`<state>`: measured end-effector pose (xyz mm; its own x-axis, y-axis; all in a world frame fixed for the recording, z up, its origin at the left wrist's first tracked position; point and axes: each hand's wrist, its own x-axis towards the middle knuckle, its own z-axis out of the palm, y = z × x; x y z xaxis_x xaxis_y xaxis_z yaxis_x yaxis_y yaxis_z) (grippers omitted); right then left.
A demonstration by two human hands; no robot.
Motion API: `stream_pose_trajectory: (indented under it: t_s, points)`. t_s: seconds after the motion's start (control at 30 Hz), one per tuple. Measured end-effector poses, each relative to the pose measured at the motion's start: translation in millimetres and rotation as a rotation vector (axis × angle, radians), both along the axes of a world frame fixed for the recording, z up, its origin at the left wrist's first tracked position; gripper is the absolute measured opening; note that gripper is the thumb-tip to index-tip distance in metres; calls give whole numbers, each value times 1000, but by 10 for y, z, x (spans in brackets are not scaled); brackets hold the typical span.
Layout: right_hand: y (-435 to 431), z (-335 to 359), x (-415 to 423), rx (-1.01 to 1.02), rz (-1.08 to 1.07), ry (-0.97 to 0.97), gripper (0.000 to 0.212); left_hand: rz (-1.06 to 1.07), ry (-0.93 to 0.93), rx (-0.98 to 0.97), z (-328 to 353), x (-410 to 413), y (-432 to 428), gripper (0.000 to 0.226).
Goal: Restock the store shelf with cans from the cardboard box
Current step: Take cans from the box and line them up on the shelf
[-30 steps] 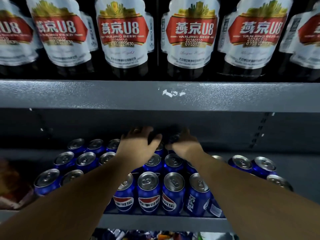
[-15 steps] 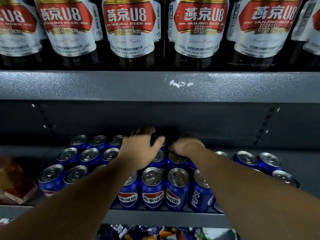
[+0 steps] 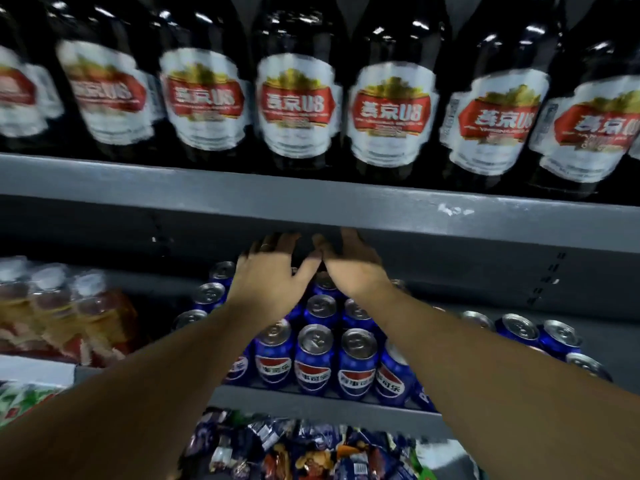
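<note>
Just above the fingers (image 3: 266, 247) the grey shelf edge (image 3: 207, 199) caps the gap, so there's little headroom. Below them the blue cans (image 3: 318, 362) stand packed tight, no slot between. Left of the fingers, past the cans, a narrow dark gap, then wrapped bottles (image 3: 69, 313). To the right the shelf back lies open behind more cans (image 3: 519, 329).

beer bottles (image 3: 296, 105) above — snack packets (image 3: 304, 448) below.

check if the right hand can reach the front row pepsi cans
Probably yes: the right hand looks open above the back rows, and the front-row Pepsi cans stand uncovered at the shelf edge below its forearm.
</note>
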<state>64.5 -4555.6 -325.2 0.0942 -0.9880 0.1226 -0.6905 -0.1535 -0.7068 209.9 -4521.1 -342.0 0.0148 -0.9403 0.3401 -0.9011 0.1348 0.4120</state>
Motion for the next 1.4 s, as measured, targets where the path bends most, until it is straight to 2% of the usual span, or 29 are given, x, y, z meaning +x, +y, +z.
stream_pose_trajectory:
  t_s: [0.1,0.17,0.43,0.7,0.83,1.0,1.13,1.27,1.4]
  points:
    - [118,-26,344,-15,32,-18,61,64,-4,1,36,362,189,61]
    - [266,-100,746,-16,84,-14,65,93,38,2,-22,765,405,62]
    - [1136,-711,2493,-27,286,-77,57,223,28,57,-570,2431,1532,64]
    - [2179,-1981,3694,147,396,-86,53,356,85,233,-1828,3497,2716,57]
    - [2713,-2889,3817,297,428,-33,60,386,94,389,-2695,3562,3250,68]
    - [3311,-4050,3616,473,477,29,53,385,141,575,-3882,3276,3878,78]
    - [3743,-4799,3380,606,462,47,51,369,164,713,-4730,2907,4280,54]
    - [4027,-5345,3108,728,442,70,51,377,214,857,-5406,2451,4570,53]
    - [4205,-5668,2920,830,448,91,47,393,237,1083,-5903,2010,4708,51]
